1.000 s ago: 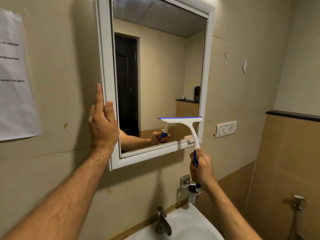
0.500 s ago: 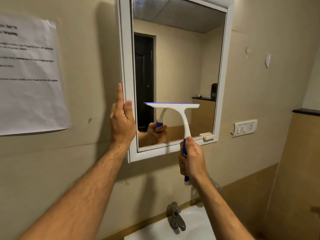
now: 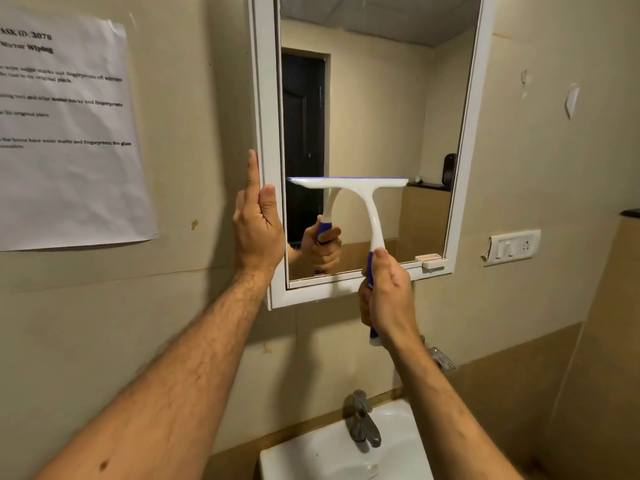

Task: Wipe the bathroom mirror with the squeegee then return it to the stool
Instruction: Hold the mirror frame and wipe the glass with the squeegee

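Note:
A white-framed bathroom mirror (image 3: 381,109) hangs on the beige wall. My right hand (image 3: 389,299) grips the blue handle of a white squeegee (image 3: 360,188), whose blade lies level against the lower part of the glass, near the left side. My left hand (image 3: 258,226) rests flat on the wall with straight fingers, its thumb on the mirror's left frame. The glass reflects the squeegee and the hand on it. No stool is in view.
A white sink (image 3: 346,448) with a metal tap (image 3: 362,424) sits below the mirror. A printed sheet (image 3: 69,133) is taped to the wall at left. A switch plate (image 3: 514,245) is right of the mirror, a metal holder (image 3: 441,358) below it.
The squeegee blade has shifted left across the glass and a little higher relative to the frame. My left hand stays on the mirror's left edge. The camera has turned left.

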{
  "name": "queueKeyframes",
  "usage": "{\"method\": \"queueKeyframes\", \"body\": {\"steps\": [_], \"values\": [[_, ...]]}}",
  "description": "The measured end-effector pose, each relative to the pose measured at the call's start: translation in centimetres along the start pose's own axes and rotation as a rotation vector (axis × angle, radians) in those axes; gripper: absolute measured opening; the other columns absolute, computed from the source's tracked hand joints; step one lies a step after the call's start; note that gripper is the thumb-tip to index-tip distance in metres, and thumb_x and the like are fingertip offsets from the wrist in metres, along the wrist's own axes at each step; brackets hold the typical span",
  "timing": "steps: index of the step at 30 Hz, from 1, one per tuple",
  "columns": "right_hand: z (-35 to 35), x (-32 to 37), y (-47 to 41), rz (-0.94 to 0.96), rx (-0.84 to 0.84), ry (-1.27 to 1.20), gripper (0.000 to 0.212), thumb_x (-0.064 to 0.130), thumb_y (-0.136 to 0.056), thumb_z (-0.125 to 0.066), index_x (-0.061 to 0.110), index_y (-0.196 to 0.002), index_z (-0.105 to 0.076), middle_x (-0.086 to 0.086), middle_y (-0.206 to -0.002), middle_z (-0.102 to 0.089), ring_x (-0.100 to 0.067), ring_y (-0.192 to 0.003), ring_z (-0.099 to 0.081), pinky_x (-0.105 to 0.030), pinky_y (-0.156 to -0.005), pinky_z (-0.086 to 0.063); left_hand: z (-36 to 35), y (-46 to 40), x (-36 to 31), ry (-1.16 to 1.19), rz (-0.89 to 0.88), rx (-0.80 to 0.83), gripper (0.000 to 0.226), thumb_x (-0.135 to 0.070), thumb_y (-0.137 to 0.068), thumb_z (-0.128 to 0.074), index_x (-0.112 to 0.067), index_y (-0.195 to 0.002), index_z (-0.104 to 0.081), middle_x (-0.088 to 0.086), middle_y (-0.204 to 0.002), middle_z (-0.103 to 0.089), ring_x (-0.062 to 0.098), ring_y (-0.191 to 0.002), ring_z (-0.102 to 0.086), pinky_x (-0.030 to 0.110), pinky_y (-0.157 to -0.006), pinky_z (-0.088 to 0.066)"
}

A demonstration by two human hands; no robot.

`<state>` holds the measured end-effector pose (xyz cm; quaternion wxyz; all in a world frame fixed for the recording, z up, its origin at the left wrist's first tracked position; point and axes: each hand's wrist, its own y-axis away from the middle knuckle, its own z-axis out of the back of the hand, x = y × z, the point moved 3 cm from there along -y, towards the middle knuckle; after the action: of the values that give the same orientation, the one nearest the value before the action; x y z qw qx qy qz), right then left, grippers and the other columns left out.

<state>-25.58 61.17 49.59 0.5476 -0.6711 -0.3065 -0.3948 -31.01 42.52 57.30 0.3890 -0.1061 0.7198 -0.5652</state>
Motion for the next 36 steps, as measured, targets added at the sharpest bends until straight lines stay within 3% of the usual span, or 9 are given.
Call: {"method": "queueKeyframes", "body": {"steps": [3,6,14,17,19,23,26,31,36], "values": [[-0.3,-0.7,0.0,0.013,0.000,0.020,0.042,0.044,-0.101,-0.035,0.011,-0.078,-0.046,-0.007,-0.055,-0.035,-0.014,-0.042,-0.030,-0.029,-0.043,-0.027,-0.2,0.0,0.2,0.000,0.002,0.007,0.046,-0.021,-0.104,-0.033,-0.014,-0.150,-0.028,0.022,-0.124,-0.056,-0.020,-0.095,-0.044,-0.013,-0.075,-0.024],[0.1,-2.6,0.8,0.027,0.015,0.073,0.042,0.043,-0.101,-0.035,0.012,-0.075,-0.048,-0.005,-0.055,-0.038,-0.011,-0.042,-0.032,-0.027,-0.042,-0.029,-0.2,0.1,0.4,0.016,0.006,0.000,0.046,-0.021,-0.105,-0.032,-0.015,-0.150,-0.028,0.022,-0.125,-0.056,-0.035,-0.091,-0.034,-0.012,-0.075,-0.025],[1.2,-4.4,1.3,0.051,0.026,0.094,0.046,0.064,-0.086,-0.038,0.023,-0.072,-0.052,0.000,-0.055,-0.042,-0.013,-0.046,-0.035,-0.031,-0.047,-0.033,-0.4,0.1,0.6,0.038,-0.003,-0.029,0.044,-0.021,-0.105,-0.030,-0.017,-0.149,-0.031,0.013,-0.122,-0.055,-0.033,-0.094,-0.035,-0.010,-0.080,-0.026],[0.6,-2.7,-0.5,0.099,0.002,0.136,0.044,0.065,-0.089,-0.035,0.029,-0.073,-0.055,-0.001,-0.058,-0.044,-0.016,-0.051,-0.039,-0.035,-0.051,-0.037,-0.4,0.0,1.0,0.044,-0.011,-0.041,0.046,-0.025,-0.104,-0.027,-0.018,-0.149,-0.032,-0.030,-0.097,-0.052,-0.018,-0.085,-0.046,-0.004,-0.075,-0.032],[0.0,-2.5,-0.9,0.106,-0.007,0.166,0.044,0.066,-0.088,-0.033,0.030,-0.073,-0.055,-0.002,-0.059,-0.046,-0.018,-0.053,-0.040,-0.038,-0.053,-0.040,-0.4,-0.1,1.2,0.052,-0.014,-0.029,0.045,-0.025,-0.104,-0.027,-0.020,-0.149,-0.031,-0.043,-0.096,-0.038,-0.014,-0.083,-0.046,-0.002,-0.075,-0.033],[-0.2,-3.4,-0.2,0.085,0.000,0.143,0.046,0.064,-0.088,-0.032,0.027,-0.070,-0.052,-0.001,-0.055,-0.042,-0.013,-0.047,-0.036,-0.032,-0.049,-0.035,-0.3,-0.2,0.5,0.076,-0.023,-0.028,0.047,-0.027,-0.104,-0.026,-0.015,-0.149,-0.030,-0.037,-0.097,-0.036,-0.018,-0.084,-0.046,-0.007,-0.072,-0.033],[-0.2,-3.8,0.6,0.065,0.000,0.138,0.046,0.063,-0.089,-0.033,0.026,-0.067,-0.048,0.000,-0.053,-0.040,-0.015,-0.045,-0.034,-0.032,-0.047,-0.033,-0.2,0.0,0.5,0.072,0.003,-0.023,0.044,-0.018,-0.104,-0.030,-0.013,-0.148,-0.031,-0.016,-0.103,-0.057,-0.030,-0.089,-0.039,-0.010,-0.076,-0.027],[0.0,-4.5,2.0,0.020,0.007,0.109,0.041,0.054,-0.094,-0.036,0.026,-0.065,-0.044,0.004,-0.051,-0.037,-0.012,-0.042,-0.030,-0.025,-0.044,-0.028,-0.3,0.3,0.7,0.052,0.024,-0.005,0.045,-0.019,-0.105,-0.029,-0.015,-0.149,-0.028,-0.038,-0.097,-0.030,-0.034,-0.088,-0.035,-0.011,-0.074,-0.027],[0.1,-5.1,2.7,-0.013,0.023,0.092,0.041,0.050,-0.098,-0.036,0.022,-0.069,-0.045,0.003,-0.051,-0.036,-0.011,-0.041,-0.030,-0.023,-0.042,-0.028,-0.3,0.4,0.8,0.066,0.036,-0.004,0.044,-0.018,-0.105,-0.029,-0.015,-0.149,-0.029,-0.012,-0.104,-0.058,-0.033,-0.089,-0.036,-0.011,-0.075,-0.027]]}}
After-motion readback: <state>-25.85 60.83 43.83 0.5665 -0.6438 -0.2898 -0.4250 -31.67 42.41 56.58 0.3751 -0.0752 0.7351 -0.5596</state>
